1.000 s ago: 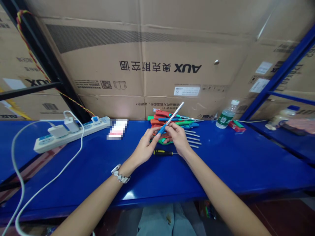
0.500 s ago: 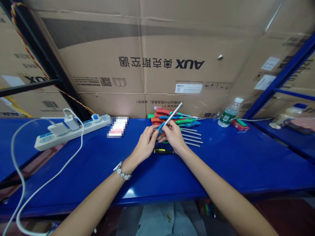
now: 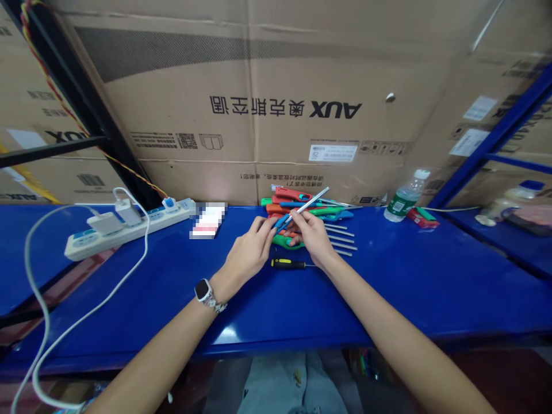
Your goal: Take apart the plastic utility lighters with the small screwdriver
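Both hands meet over the middle of the blue table. My left hand (image 3: pixel 246 251) is closed on the blue handle end of a long-nozzle lighter (image 3: pixel 318 196). My right hand (image 3: pixel 318 237) pinches the same lighter by its silver tube, which slants up to the right. Beneath and behind the hands lies a pile of similar lighters, among them a red lighter (image 3: pixel 290 194) and a green lighter (image 3: pixel 286 241). Several metal tubes (image 3: pixel 340 234) stick out to the right of my right hand. Nearer me rests a black-and-yellow screwdriver (image 3: pixel 290 264), its shaft partly behind my right wrist.
On the left a white power strip (image 3: pixel 129 230) holds plugs and a looping white cable (image 3: pixel 144 244). A blurred-out white item (image 3: pixel 209 220) lies beside it. A water bottle (image 3: pixel 406 196) and a red box (image 3: pixel 422 218) stand right. Large cardboard (image 3: pixel 194 69) backs the table.
The lighter's tube has tipped lower and farther right. My left wrist has turned, so the watch face now shows. More of the green lighter and the screwdriver shaft is visible.
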Demonstrator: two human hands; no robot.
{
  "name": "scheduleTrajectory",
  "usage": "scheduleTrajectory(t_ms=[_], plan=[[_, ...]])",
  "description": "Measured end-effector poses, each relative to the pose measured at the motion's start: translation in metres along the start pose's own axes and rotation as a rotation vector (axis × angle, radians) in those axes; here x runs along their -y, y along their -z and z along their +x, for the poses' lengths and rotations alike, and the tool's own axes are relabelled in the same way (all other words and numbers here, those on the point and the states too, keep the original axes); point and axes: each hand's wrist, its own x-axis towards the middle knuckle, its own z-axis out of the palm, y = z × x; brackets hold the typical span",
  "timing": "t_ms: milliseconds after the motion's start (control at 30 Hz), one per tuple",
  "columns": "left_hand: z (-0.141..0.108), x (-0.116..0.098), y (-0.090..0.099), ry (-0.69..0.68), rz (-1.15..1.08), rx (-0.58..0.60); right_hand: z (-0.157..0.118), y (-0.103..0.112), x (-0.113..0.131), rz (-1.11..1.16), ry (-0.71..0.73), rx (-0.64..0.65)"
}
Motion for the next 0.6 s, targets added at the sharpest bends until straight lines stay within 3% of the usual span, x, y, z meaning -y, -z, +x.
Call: scheduleTrajectory(t_ms=[267,433,600], plan=[[0.004,0.005,0.003,-0.108,-0.161,0.037,-0.005,-0.001,-0.002,-0.052,0.161,-0.057],[0.004,0.011,0.005,-0.146,-0.204,0.070,-0.006,-0.001,-0.003,-0.051,0.111,-0.048],[0.003,0.008,0.005,-0.112,-0.156,0.034,-0.012,-0.005,-0.004,-0.074,0.069,0.076]])
